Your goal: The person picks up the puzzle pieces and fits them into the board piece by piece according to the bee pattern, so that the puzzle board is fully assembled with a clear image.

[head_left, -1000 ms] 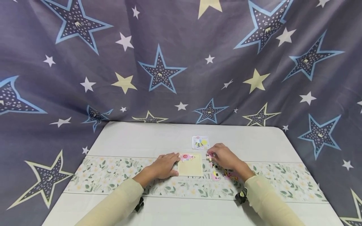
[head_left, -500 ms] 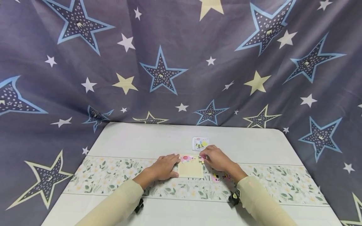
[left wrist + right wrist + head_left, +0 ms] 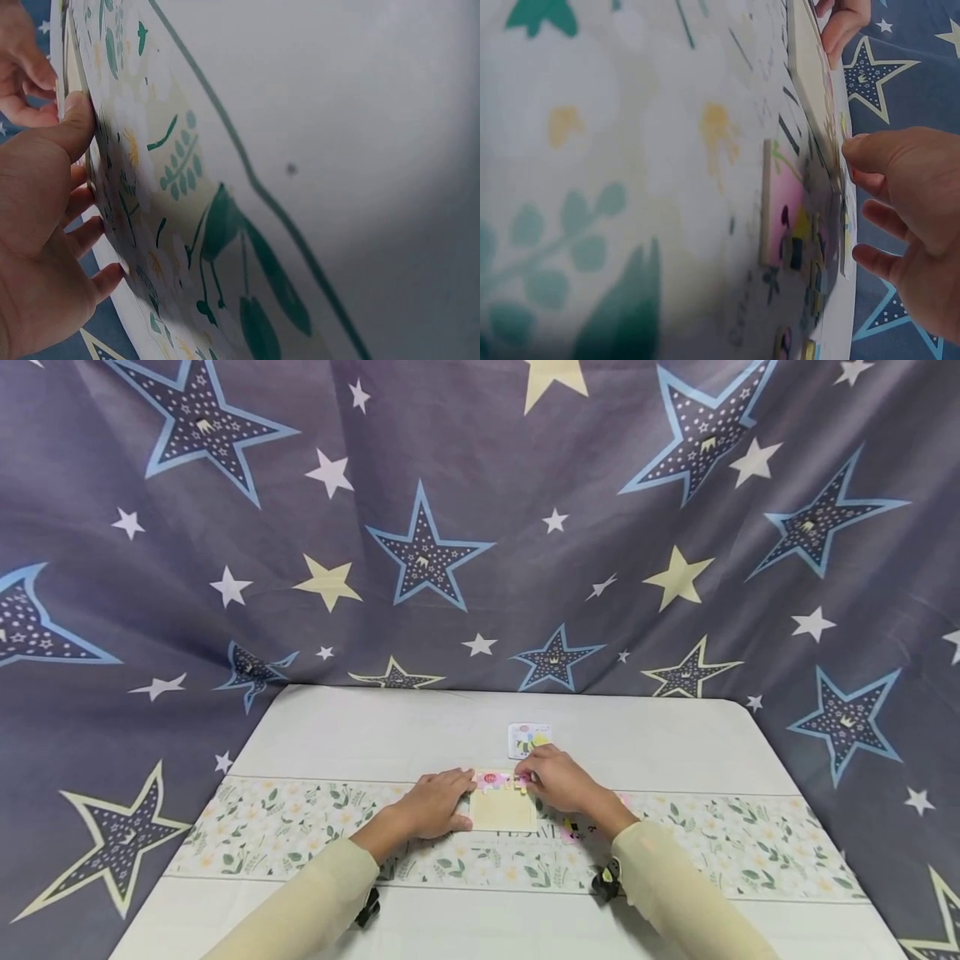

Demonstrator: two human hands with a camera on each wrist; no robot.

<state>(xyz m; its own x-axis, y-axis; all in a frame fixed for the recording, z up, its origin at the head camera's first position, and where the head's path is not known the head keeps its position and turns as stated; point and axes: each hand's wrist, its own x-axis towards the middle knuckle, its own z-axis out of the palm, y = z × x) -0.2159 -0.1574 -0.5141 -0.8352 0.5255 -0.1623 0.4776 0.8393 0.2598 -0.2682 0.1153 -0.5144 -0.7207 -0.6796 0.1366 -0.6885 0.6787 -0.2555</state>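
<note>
A shallow cream puzzle board (image 3: 501, 814) lies on the table, with a pink puzzle piece (image 3: 491, 780) in its upper left corner. My left hand (image 3: 437, 802) rests at the board's left side, fingers near the upper corner and thumb near the lower one. In the left wrist view, the thumb (image 3: 77, 124) lies against the board's edge while the other fingers are spread. Over the upper right corner, my right hand (image 3: 558, 778) pinches a small pink jigsaw piece (image 3: 521, 782), partly hidden by the fingertips.
Behind the board lies a picture card (image 3: 522, 740). Loose puzzle pieces (image 3: 570, 831) sit right of the board, some hidden under the right forearm; one pink piece (image 3: 781, 206) shows close up in the right wrist view. A floral strip (image 3: 300, 827) crosses the white table.
My right hand has moved left from the loose pieces to the board's upper right corner, bringing the jigsaw piece along. The left hand has stayed at the board's left side.
</note>
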